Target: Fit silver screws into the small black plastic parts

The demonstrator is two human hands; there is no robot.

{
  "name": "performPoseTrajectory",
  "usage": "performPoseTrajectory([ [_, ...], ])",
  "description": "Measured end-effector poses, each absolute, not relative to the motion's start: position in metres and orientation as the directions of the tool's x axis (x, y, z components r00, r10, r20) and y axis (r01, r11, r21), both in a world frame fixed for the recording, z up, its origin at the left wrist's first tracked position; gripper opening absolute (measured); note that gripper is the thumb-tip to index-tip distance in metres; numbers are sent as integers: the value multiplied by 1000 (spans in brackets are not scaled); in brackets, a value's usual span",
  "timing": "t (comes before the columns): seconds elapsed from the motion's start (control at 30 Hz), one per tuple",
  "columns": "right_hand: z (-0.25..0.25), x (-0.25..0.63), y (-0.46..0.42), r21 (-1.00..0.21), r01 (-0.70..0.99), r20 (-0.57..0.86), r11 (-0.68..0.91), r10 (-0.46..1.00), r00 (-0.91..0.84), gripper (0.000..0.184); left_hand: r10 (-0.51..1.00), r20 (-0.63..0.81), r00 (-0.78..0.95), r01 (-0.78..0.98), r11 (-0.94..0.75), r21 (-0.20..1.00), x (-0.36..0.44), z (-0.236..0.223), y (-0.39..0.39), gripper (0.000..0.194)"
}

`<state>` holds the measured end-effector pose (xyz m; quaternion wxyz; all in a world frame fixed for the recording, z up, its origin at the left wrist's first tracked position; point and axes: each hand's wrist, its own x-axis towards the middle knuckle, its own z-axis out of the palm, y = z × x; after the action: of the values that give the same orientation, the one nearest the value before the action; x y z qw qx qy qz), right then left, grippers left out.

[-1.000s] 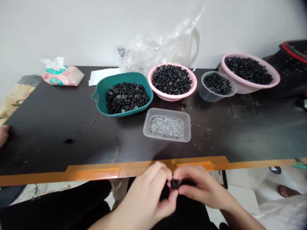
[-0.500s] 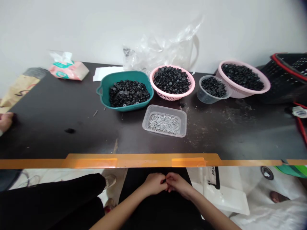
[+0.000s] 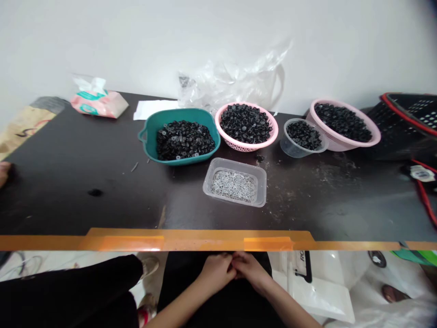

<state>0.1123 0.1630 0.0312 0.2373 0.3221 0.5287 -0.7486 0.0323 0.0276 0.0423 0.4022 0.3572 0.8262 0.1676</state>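
My left hand [image 3: 216, 272] and my right hand [image 3: 249, 269] meet in front of my black-clad lap, just below the table's orange-taped edge [image 3: 194, 241]. Their fingertips press together, and any small black part between them is hidden. Beyond the edge, out of reach of neither hand's fingers, stand a teal basket [image 3: 150, 127] of black round plastic pieces [image 3: 184, 140], a pink mesh basket [image 3: 247, 146] of similar pieces, and a clear tray [image 3: 235, 165] of silver nails [image 3: 234, 186].
A clear cup [image 3: 290, 150] and a larger pink basket [image 3: 344, 146] hold more black pieces. A black mesh crate with a red rim [image 3: 406, 123] sits at right. Another person's hand [image 3: 3, 173] rests at the left table edge. A tissue pack [image 3: 99, 105] and plastic bag [image 3: 228, 86] lie behind.
My hands have dropped lower, from just under the table edge toward my lap, and the small black part visible between my fingers earlier is now hidden. The view has tilted slightly.
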Motion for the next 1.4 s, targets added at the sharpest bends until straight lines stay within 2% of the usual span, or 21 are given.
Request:
performPoseTrajectory([
  [0.07,64,108,167,-704,646,-664,-297,-49,-746,21,757,-496,-425,468,653,596,27,75,18,20],
  [0.13,107,102,174,-798,562,-549,-219,-119,-827,17,812,-410,-416,490,580,651,19,113,8,25],
  [0.2,152,91,182,-896,428,-411,-118,-145,-900,15,865,-108,-489,550,402,732,9,153,0,26],
  [0.23,172,84,186,-944,325,-318,-57,-99,-943,15,848,30,-529,578,334,745,4,172,-1,19],
  [0.3,206,69,192,-990,129,-130,60,-24,-991,19,787,191,-587,593,257,763,-6,205,-2,8],
  [0.4,238,52,195,-997,-6,9,72,43,-999,28,725,274,-632,588,219,778,-17,236,3,28],
  [0.57,256,50,195,-977,-149,158,152,55,-986,21,701,304,-645,499,85,862,-21,251,7,30],
  [0.77,258,52,192,-990,-138,141,37,96,-985,26,685,297,-666,486,96,869,-19,250,10,31],
  [1.07,256,53,192,-983,-149,162,106,126,-979,27,658,357,-662,587,160,794,-15,252,16,24],
  [1.13,256,51,194,-989,-113,123,95,109,-986,27,679,349,-646,600,169,782,-16,252,15,24],
  [1.27,254,46,199,-996,16,-18,84,-24,-1000,28,726,318,-610,619,187,763,-18,247,14,28],
  [1.4,250,43,202,-995,71,-74,71,-37,-997,19,733,297,-612,631,226,742,-19,240,14,26],
])
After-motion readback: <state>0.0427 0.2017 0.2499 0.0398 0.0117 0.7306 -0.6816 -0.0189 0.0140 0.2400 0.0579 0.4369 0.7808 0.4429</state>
